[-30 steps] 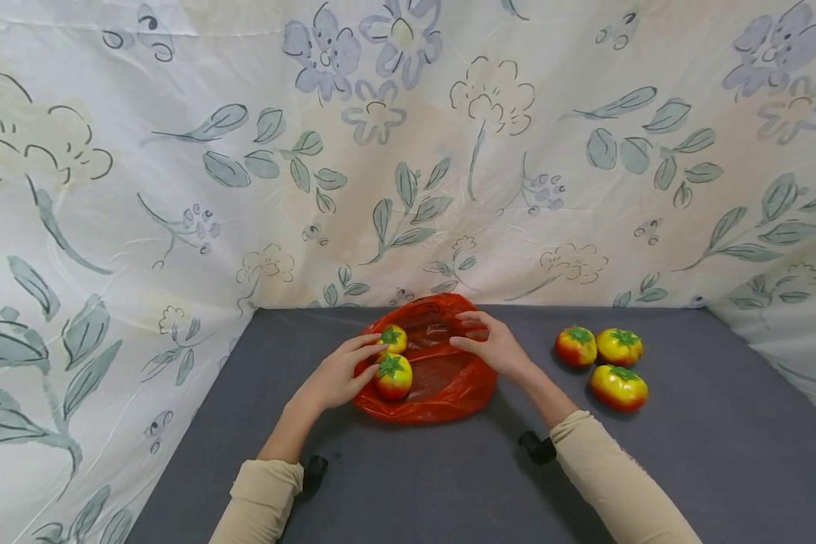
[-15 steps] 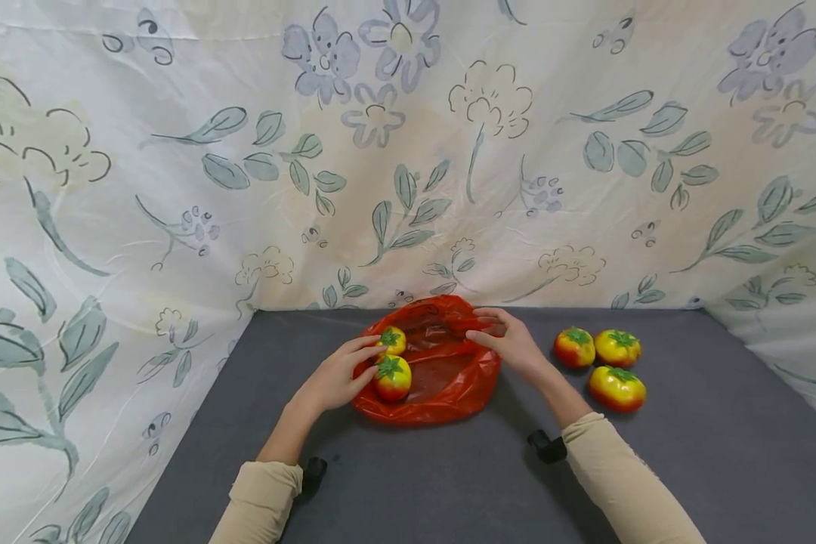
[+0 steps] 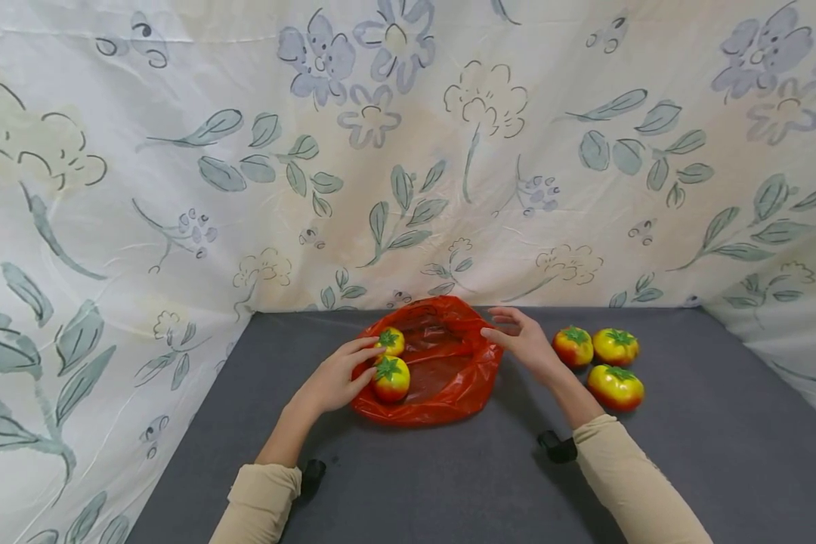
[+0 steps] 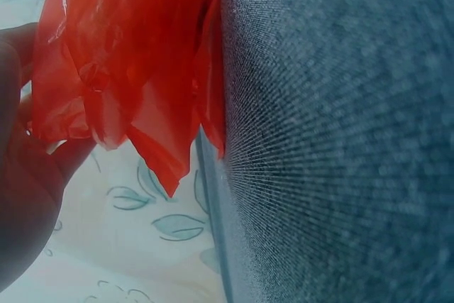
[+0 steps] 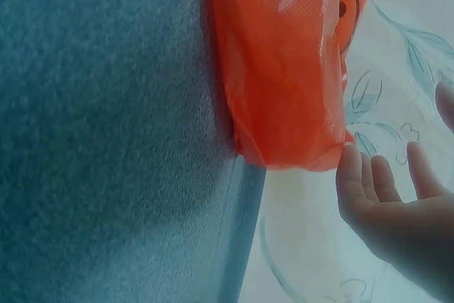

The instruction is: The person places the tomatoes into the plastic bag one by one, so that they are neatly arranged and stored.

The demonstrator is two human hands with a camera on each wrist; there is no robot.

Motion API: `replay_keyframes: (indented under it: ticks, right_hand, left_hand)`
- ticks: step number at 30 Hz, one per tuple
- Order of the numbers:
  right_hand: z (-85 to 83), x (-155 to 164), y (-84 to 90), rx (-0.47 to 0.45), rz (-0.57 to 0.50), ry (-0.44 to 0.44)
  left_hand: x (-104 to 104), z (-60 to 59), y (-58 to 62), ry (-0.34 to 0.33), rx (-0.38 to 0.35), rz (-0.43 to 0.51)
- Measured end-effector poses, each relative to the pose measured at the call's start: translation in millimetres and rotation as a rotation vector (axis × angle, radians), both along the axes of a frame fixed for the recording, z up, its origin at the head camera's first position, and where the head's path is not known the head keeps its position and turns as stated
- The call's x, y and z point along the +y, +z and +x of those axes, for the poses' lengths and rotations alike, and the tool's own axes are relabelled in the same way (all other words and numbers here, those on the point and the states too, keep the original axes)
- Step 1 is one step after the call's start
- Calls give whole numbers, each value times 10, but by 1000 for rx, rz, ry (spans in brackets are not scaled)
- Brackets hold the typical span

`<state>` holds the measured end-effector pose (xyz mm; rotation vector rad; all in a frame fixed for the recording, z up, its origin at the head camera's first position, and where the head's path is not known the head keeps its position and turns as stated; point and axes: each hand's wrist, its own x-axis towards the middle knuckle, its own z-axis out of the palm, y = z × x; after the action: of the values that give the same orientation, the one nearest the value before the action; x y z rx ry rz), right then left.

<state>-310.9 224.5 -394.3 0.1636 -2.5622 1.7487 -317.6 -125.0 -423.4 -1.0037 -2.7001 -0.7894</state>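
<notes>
A red plastic bag lies with its mouth spread wide on the grey cloth. Two yellow-and-red toy persimmons with green leafy tops, a front persimmon and a rear persimmon, sit inside its left part. My left hand holds the bag's left rim, its fingertips close against these persimmons. In the left wrist view, red plastic hangs between thumb and fingers. At the bag's right side, my right hand has loosely bent, spread fingers. The right wrist view shows one fingertip at the plastic's edge; whether it touches is unclear.
To the right of the bag, three more toy persimmons sit close together: a left persimmon, a back persimmon and a front persimmon. A floral curtain rises behind the grey-covered table.
My right hand has drawn rightward, from over the bag's mouth to its right edge, and the bag's right side has spread slightly outward. My left hand and all the persimmons have stayed put.
</notes>
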Motion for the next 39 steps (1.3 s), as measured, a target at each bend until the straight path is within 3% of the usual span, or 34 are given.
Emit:
replay_keyframes:
  ticks: [21, 39]
  right_hand:
    - [91, 411, -26, 26, 4, -81]
    - [161, 637, -43, -44, 2, -162]
  left_hand:
    - [12, 2, -16, -17, 44, 0]
    - [19, 15, -17, -20, 42, -4]
